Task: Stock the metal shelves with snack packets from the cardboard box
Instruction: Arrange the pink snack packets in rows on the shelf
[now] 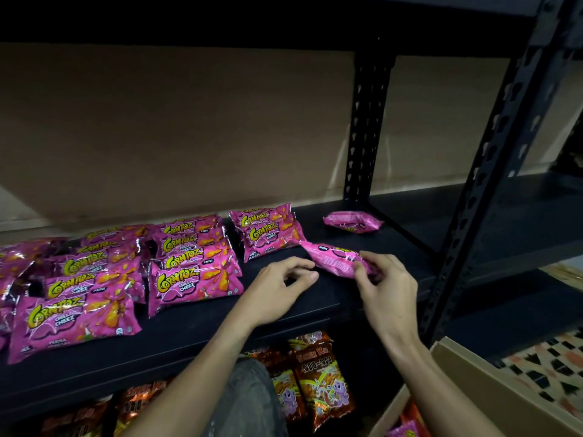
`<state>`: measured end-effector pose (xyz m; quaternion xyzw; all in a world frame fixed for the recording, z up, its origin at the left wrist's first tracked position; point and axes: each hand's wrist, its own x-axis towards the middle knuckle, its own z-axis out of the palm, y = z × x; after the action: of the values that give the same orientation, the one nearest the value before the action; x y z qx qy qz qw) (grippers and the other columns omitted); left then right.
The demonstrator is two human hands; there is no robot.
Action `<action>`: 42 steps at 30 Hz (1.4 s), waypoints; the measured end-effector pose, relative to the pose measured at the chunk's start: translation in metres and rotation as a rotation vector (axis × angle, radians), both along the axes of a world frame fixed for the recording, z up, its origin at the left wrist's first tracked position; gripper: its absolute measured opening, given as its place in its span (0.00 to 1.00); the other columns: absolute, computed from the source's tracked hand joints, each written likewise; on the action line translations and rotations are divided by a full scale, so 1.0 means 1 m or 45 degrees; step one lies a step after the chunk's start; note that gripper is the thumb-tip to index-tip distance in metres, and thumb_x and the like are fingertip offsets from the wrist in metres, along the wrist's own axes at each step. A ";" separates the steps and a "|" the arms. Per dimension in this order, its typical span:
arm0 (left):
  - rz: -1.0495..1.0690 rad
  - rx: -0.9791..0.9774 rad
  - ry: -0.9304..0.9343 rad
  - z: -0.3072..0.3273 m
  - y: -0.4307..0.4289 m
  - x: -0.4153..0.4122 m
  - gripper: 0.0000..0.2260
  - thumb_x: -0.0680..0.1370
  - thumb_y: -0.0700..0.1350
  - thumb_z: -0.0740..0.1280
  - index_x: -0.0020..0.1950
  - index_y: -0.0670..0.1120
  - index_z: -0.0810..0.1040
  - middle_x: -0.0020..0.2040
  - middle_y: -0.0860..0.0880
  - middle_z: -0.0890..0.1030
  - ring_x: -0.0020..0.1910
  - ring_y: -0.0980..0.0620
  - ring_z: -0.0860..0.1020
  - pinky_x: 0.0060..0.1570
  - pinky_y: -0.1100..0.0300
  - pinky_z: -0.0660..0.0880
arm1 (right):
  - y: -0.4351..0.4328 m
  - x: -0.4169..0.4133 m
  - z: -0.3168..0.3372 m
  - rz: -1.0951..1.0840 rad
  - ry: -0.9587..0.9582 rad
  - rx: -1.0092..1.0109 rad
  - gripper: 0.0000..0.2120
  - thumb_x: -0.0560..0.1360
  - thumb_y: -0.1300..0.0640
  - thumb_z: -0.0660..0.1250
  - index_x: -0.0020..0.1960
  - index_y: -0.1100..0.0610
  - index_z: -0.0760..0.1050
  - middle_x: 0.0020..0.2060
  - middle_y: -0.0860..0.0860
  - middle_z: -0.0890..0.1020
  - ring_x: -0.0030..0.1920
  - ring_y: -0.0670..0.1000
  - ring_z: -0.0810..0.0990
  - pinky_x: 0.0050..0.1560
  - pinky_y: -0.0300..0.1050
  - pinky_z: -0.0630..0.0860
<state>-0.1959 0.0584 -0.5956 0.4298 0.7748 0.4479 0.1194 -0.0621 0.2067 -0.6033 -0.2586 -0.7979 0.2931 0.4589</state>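
We judge the stocking well underway: pink packets [189,279] fill the shelf [220,339] at left, our right hand [381,279] pinches one more packet [334,257] above its bare right end, our left hand [280,288] hovers loose and empty, and the cardboard box [467,373] holds more

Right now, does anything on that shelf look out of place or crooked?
Yes. One lone pink packet lies near the shelf's back right at a slant, its print upside down, apart from the neat rows on the left. The right hand pinches a second packet, also askew.
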 end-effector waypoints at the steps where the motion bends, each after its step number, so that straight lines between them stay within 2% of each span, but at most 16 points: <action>1: 0.003 0.003 -0.017 -0.001 0.000 0.001 0.11 0.79 0.56 0.66 0.59 0.56 0.80 0.52 0.60 0.84 0.55 0.67 0.78 0.62 0.62 0.72 | -0.005 0.000 -0.002 0.025 0.031 0.004 0.10 0.76 0.59 0.71 0.57 0.56 0.83 0.49 0.48 0.82 0.52 0.48 0.80 0.59 0.45 0.76; 5: 0.013 0.025 -0.070 0.002 -0.001 0.003 0.14 0.79 0.60 0.63 0.54 0.54 0.81 0.50 0.61 0.84 0.54 0.67 0.79 0.64 0.58 0.72 | -0.024 -0.001 -0.012 0.129 0.165 0.085 0.12 0.74 0.63 0.74 0.57 0.57 0.83 0.52 0.47 0.80 0.55 0.47 0.79 0.59 0.40 0.74; 8: 0.020 0.091 -0.166 0.003 -0.001 0.002 0.20 0.75 0.67 0.63 0.53 0.52 0.80 0.50 0.59 0.85 0.54 0.62 0.80 0.66 0.54 0.71 | -0.033 -0.002 -0.018 0.166 0.244 0.165 0.12 0.73 0.63 0.75 0.56 0.58 0.83 0.53 0.47 0.80 0.55 0.47 0.78 0.60 0.34 0.71; 11: 0.042 0.202 -0.282 0.002 0.001 0.001 0.28 0.73 0.70 0.63 0.53 0.47 0.80 0.50 0.55 0.86 0.52 0.57 0.83 0.61 0.54 0.73 | -0.039 -0.002 -0.020 0.198 0.240 0.317 0.13 0.72 0.64 0.75 0.56 0.60 0.83 0.54 0.49 0.80 0.55 0.49 0.77 0.60 0.30 0.69; 14: 0.126 0.310 -0.398 0.006 0.003 0.003 0.26 0.71 0.65 0.65 0.50 0.42 0.79 0.47 0.53 0.86 0.47 0.56 0.84 0.52 0.59 0.73 | -0.040 -0.003 -0.023 0.252 0.223 0.436 0.14 0.72 0.65 0.75 0.57 0.61 0.83 0.54 0.52 0.80 0.55 0.50 0.76 0.59 0.31 0.70; 17: 0.199 0.412 -0.503 0.006 0.005 0.005 0.21 0.73 0.56 0.73 0.52 0.39 0.77 0.45 0.48 0.86 0.47 0.51 0.85 0.54 0.55 0.76 | -0.037 -0.007 -0.024 0.307 0.170 0.472 0.15 0.72 0.66 0.75 0.58 0.60 0.83 0.55 0.52 0.79 0.56 0.49 0.76 0.58 0.31 0.71; 20: 0.283 0.505 -0.557 0.013 0.007 0.007 0.13 0.75 0.47 0.74 0.54 0.42 0.76 0.45 0.47 0.86 0.45 0.53 0.85 0.50 0.57 0.76 | -0.033 -0.011 -0.022 0.374 0.164 0.384 0.11 0.72 0.64 0.75 0.55 0.59 0.84 0.52 0.49 0.79 0.55 0.47 0.77 0.59 0.30 0.70; 23: 0.331 0.542 -0.441 0.033 0.005 0.001 0.12 0.75 0.45 0.74 0.54 0.48 0.75 0.48 0.48 0.84 0.45 0.56 0.83 0.50 0.58 0.78 | -0.024 -0.015 -0.023 0.325 0.143 0.280 0.05 0.74 0.62 0.74 0.50 0.57 0.84 0.48 0.46 0.80 0.52 0.46 0.78 0.56 0.33 0.71; 25: 0.329 0.535 -0.333 0.052 0.001 -0.008 0.14 0.75 0.45 0.74 0.57 0.49 0.73 0.50 0.51 0.82 0.46 0.59 0.81 0.49 0.62 0.78 | -0.014 -0.017 -0.025 0.247 -0.008 0.203 0.03 0.76 0.61 0.72 0.49 0.56 0.83 0.47 0.45 0.78 0.52 0.46 0.76 0.54 0.32 0.69; 28: 0.357 0.447 -0.118 0.082 -0.004 -0.030 0.19 0.74 0.49 0.75 0.63 0.50 0.74 0.51 0.55 0.81 0.48 0.61 0.80 0.47 0.66 0.76 | -0.004 -0.022 -0.026 0.158 -0.247 0.143 0.05 0.78 0.58 0.69 0.50 0.56 0.83 0.50 0.46 0.76 0.54 0.45 0.72 0.52 0.34 0.66; 30: 0.335 0.365 0.010 0.098 -0.005 -0.045 0.17 0.74 0.48 0.75 0.60 0.51 0.76 0.49 0.55 0.81 0.46 0.60 0.80 0.49 0.64 0.77 | -0.006 -0.024 -0.027 0.150 -0.294 0.182 0.06 0.78 0.57 0.67 0.52 0.57 0.82 0.51 0.46 0.76 0.54 0.45 0.72 0.55 0.38 0.70; 33: 0.260 0.215 0.121 0.114 0.000 -0.062 0.17 0.73 0.45 0.76 0.59 0.50 0.78 0.47 0.54 0.81 0.45 0.58 0.79 0.53 0.58 0.77 | -0.009 -0.022 -0.030 0.147 -0.296 0.244 0.08 0.79 0.57 0.66 0.54 0.57 0.82 0.51 0.47 0.78 0.55 0.47 0.73 0.58 0.46 0.74; 37: 0.208 -0.144 0.259 0.120 0.009 -0.066 0.24 0.71 0.48 0.77 0.65 0.47 0.76 0.49 0.52 0.80 0.49 0.53 0.80 0.55 0.56 0.78 | -0.007 -0.020 -0.034 0.158 -0.268 0.259 0.07 0.78 0.59 0.66 0.53 0.58 0.82 0.50 0.48 0.79 0.54 0.49 0.74 0.57 0.46 0.75; 42: 0.122 -0.459 0.437 0.107 0.017 -0.063 0.23 0.71 0.47 0.78 0.61 0.44 0.76 0.50 0.50 0.83 0.49 0.50 0.82 0.54 0.54 0.78 | -0.005 -0.018 -0.036 0.185 -0.280 0.277 0.08 0.79 0.59 0.66 0.54 0.58 0.81 0.51 0.49 0.79 0.54 0.49 0.74 0.58 0.45 0.73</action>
<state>-0.2588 0.0757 -0.4886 0.4340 0.8707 0.2280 0.0395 -0.0802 0.2018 -0.6396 -0.1796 -0.8868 0.2073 0.3719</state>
